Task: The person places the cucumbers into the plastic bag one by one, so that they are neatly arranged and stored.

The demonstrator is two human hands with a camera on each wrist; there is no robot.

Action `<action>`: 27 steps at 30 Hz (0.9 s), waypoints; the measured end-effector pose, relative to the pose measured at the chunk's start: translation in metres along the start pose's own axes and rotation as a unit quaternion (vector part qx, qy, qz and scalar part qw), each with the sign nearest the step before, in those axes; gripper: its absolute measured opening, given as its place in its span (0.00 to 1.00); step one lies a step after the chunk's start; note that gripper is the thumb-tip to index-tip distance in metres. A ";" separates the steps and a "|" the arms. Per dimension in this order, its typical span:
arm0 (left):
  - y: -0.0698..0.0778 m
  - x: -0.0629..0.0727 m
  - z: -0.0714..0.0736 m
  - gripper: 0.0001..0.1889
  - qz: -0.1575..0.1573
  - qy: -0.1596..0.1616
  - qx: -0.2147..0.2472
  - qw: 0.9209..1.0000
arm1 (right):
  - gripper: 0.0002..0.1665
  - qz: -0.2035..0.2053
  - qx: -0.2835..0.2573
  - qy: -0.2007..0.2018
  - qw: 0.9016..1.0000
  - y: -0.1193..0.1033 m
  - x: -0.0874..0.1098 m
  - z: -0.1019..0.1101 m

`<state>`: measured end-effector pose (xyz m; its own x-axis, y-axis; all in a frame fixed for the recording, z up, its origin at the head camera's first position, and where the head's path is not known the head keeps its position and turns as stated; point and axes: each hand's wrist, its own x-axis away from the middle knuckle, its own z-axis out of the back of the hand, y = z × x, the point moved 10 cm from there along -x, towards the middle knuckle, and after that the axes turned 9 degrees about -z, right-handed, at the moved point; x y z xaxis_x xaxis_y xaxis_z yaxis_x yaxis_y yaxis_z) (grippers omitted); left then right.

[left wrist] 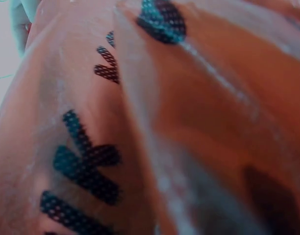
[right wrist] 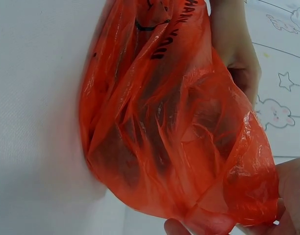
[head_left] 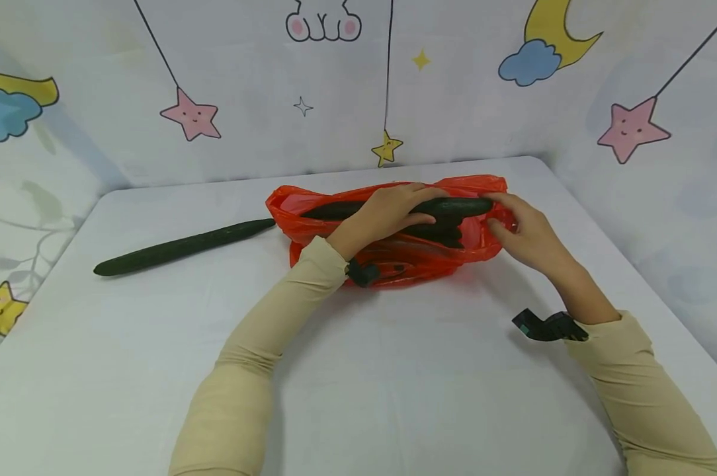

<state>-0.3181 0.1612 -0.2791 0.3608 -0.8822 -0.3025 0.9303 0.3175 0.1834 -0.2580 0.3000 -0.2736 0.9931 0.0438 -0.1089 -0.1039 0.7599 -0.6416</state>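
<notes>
A red plastic bag (head_left: 406,258) lies on the table with its mouth open upward. Several dark green cucumbers sit inside, the topmost cucumber (head_left: 462,207) running lengthwise along the opening. My left hand (head_left: 391,211) reaches over the near rim and grips this cucumber, fingers across its top and thumb on the near side. At the bag's right end, my right hand (head_left: 528,231) holds the bag between thumb and fingers, fingertips beside the cucumber's tip. In the right wrist view the thumb (right wrist: 177,227) touches the red film. The left wrist view is filled by blurred film with dark printing (left wrist: 86,156).
Another long cucumber (head_left: 182,248) lies on the white table (head_left: 394,370) left of the bag, its right tip close to the bag. A printed backdrop (head_left: 245,79) with stars and clouds rises behind the table and along its sides.
</notes>
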 end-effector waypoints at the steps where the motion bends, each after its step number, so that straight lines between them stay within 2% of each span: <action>1: -0.001 -0.001 -0.001 0.28 0.003 -0.004 0.001 1.000 | 0.27 0.001 -0.001 -0.001 1.000 0.000 0.000 0.000; 15: -0.014 -0.011 -0.017 0.27 0.056 -0.057 -0.019 0.997 | 0.27 0.006 -0.006 0.015 1.000 -0.001 0.002 0.003; 23: -0.022 -0.012 -0.021 0.26 0.083 -0.080 0.006 0.993 | 0.28 0.009 -0.001 0.014 1.000 -0.002 0.003 0.002; 27: -0.025 -0.015 -0.027 0.27 0.095 -0.106 0.006 0.990 | 0.29 0.008 0.005 0.014 1.000 0.000 0.003 0.001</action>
<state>-0.3453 0.1759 -0.3048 0.5060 -0.8606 -0.0582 0.8458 0.4818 0.2293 -0.2553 0.3009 -0.2728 0.9894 0.0374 -0.1403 -0.1186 0.7653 -0.6326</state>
